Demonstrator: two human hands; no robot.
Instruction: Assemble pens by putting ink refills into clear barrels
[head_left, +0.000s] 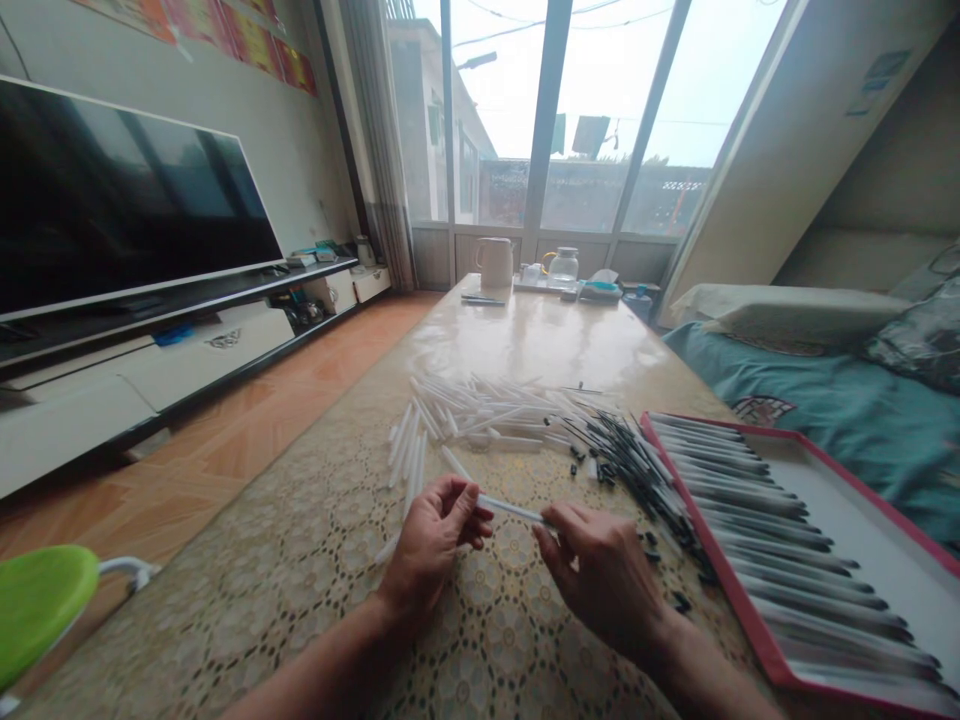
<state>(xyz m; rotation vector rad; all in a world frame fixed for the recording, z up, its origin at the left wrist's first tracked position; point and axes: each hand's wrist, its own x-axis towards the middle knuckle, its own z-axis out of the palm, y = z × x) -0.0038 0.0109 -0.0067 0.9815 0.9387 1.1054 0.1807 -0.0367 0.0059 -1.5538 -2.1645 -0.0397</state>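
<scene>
Spanning gap between left hand and right hand over floral tablecloth, slim white pen barrel looks light, stiff, probably slippery, best pinched near ends. Both hands grasp it between thumb and fingers; black pen refills lie near right.

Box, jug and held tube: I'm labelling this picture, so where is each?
Box (844, 500), head view: bare inner floor.
Jug (496, 265), head view: middle of its body.
Held tube (512, 509), head view: its exposed middle.
</scene>
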